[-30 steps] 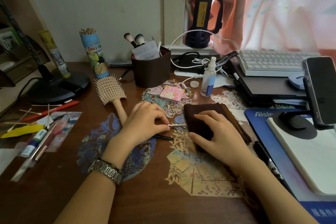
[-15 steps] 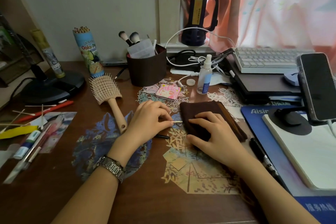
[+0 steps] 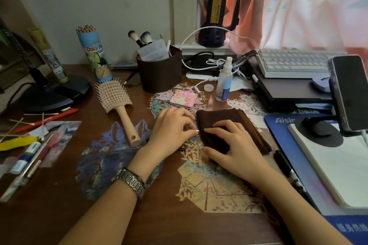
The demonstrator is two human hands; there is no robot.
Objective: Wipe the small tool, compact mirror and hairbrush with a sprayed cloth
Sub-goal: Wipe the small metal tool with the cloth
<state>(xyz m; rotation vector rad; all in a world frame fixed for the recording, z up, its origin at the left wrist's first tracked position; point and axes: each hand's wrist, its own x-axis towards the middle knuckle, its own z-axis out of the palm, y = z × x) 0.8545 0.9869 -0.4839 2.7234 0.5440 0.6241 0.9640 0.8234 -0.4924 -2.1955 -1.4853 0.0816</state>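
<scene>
My left hand (image 3: 171, 127) pinches a small thin metal tool (image 3: 196, 130) whose tip goes under the edge of a folded brown cloth (image 3: 217, 118). My right hand (image 3: 229, 145) lies on the cloth, fingers curled over its near edge, pressing it onto the tool. A pink compact mirror (image 3: 183, 98) lies shut just beyond my left hand. The beige hairbrush (image 3: 117, 101) lies bristles up to the left, handle toward me. A small spray bottle (image 3: 224, 83) stands behind the cloth, its cap (image 3: 208, 87) beside it.
A brown cup with makeup brushes (image 3: 159, 71) stands at the back. A pencil tube (image 3: 95, 55) and lamp base (image 3: 53, 93) are at left, pens and cotton swabs (image 3: 25, 123) at far left. A phone on a stand (image 3: 348, 93), keyboard (image 3: 294, 63) and notepad (image 3: 338, 165) fill the right.
The tool has slid further under the cloth, so less of it shows. My right hand has shifted a little over the cloth. The view has drifted slightly.
</scene>
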